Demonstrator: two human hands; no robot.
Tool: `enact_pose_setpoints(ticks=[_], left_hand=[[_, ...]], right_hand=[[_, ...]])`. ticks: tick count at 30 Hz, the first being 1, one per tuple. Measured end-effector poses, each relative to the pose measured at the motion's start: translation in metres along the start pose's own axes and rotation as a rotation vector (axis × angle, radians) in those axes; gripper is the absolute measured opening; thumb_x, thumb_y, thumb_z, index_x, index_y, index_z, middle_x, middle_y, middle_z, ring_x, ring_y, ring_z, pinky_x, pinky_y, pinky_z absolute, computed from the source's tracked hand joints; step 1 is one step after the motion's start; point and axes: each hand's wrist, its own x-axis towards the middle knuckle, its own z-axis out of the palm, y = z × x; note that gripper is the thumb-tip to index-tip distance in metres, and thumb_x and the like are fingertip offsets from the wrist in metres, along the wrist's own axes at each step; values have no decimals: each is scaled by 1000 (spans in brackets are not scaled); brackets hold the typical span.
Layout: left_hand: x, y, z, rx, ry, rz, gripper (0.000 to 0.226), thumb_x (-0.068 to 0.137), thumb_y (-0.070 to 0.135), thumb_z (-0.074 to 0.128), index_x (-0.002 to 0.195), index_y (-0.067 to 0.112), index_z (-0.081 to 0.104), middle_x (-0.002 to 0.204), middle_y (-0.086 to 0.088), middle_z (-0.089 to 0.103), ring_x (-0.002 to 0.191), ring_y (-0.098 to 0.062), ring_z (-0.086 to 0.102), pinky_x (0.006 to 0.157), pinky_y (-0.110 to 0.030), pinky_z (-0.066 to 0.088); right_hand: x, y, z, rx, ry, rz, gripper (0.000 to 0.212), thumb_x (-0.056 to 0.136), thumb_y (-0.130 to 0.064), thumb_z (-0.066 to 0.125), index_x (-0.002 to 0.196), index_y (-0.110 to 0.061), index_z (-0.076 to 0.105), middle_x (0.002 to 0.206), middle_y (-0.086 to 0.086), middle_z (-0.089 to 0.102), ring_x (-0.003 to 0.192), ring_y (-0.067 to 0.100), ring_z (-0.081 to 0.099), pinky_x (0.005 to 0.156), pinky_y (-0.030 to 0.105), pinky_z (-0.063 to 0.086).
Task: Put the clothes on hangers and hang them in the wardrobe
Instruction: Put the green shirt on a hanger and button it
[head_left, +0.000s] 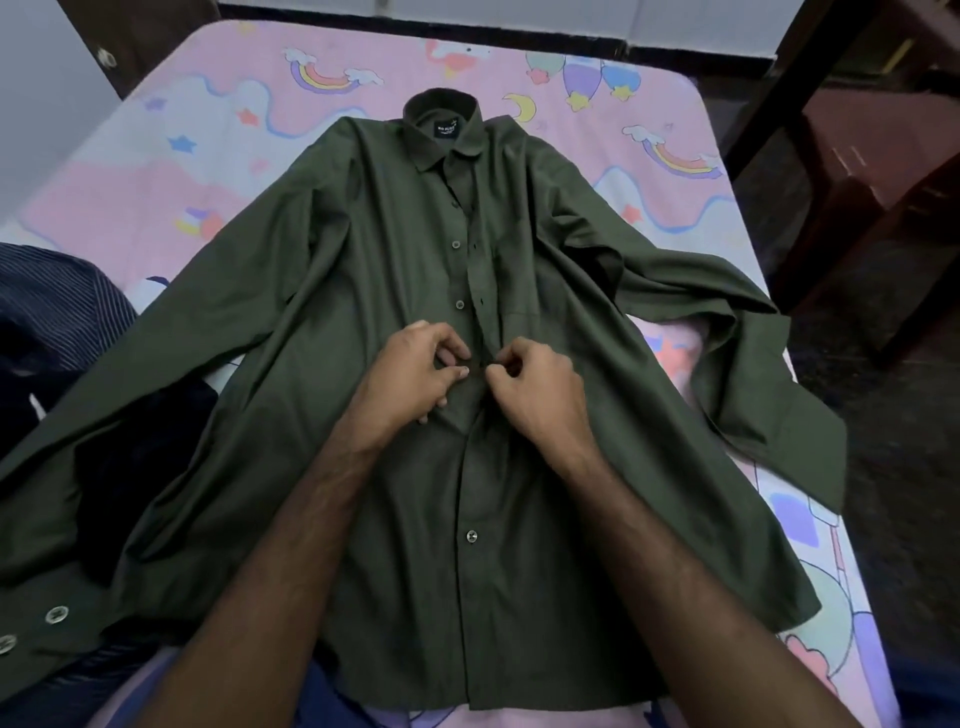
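Dark green long-sleeved cotton shirt flat on bed. Left hand and right hand pinch its placket mid-chest. Advice: keep edges aligned, fabric taut while buttoning.

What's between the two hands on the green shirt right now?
In the head view, only the green shirt placket: a narrow strip of button band at mid-chest separates the left hand from the right hand, each pinching its edge.

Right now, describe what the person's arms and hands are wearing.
Nothing shows on either arm: both forearms are bare up to the bottom edge of the picture, with no sleeves in view. The left hand and right hand wear no gloves, and no rings, watch or bracelet can be seen.
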Motion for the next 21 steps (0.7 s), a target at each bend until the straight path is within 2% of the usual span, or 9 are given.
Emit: enact_pose_setpoints(ticks=[2, 5, 9, 12, 15, 19, 21], left_hand=[[0, 1, 1, 39, 0, -25, 11, 88, 11, 74, 91, 19, 67, 87, 0, 66, 47, -10, 65, 32, -25, 45], [2, 4, 2, 11, 7, -98, 12, 87, 10, 74, 84, 19, 67, 78, 1, 69, 47, -9, 66, 34, -25, 46], [4, 6, -4, -188, -41, -178, 11, 90, 6, 72, 87, 13, 65, 79, -8, 67, 46, -10, 65, 32, -27, 48], [4, 6, -4, -355, -94, -209, 11, 93, 3, 67, 89, 12, 62, 83, -10, 66, 44, -12, 63, 32, -26, 47], [3, 7, -1, -434, -94, -231, 11, 95, 0, 64, 90, 10, 62, 83, -11, 63, 43, -11, 60, 32, -27, 47], [3, 8, -1, -458, -67, -243, 10, 94, 1, 65, 89, 9, 62, 79, -10, 59, 42, -12, 59, 32, -27, 47], [2, 8, -2, -464, -68, -237, 9, 94, 1, 65, 89, 8, 62, 78, -10, 60, 42, -11, 57, 32, -27, 47]], right_hand=[[8, 8, -7, 142, -55, 57, 10, 85, -32, 67, 85, -23, 71, 85, -6, 75, 92, 21, 70, 81, 33, 53], [15, 15, -15, 474, -167, 134, 15, 85, -23, 77, 73, -18, 69, 66, 0, 72, 69, 18, 70, 72, 36, 58], [17, 10, -20, 632, -191, 98, 19, 84, -18, 81, 73, -15, 66, 62, 3, 67, 62, 12, 64, 62, 26, 53], [19, 4, -12, 625, -162, 72, 29, 80, -18, 84, 68, -19, 58, 57, -4, 60, 58, 12, 60, 60, 31, 54], [21, 4, -1, 535, -94, 44, 29, 76, -22, 85, 68, -22, 57, 54, -12, 57, 53, 10, 59, 61, 38, 56], [19, 11, 10, 458, -1, 50, 33, 75, -25, 83, 65, -23, 52, 51, -16, 52, 50, 7, 57, 60, 40, 56], [19, 13, 14, 442, 20, 40, 34, 74, -26, 83, 63, -23, 51, 52, -13, 51, 52, 5, 52, 56, 34, 49]])
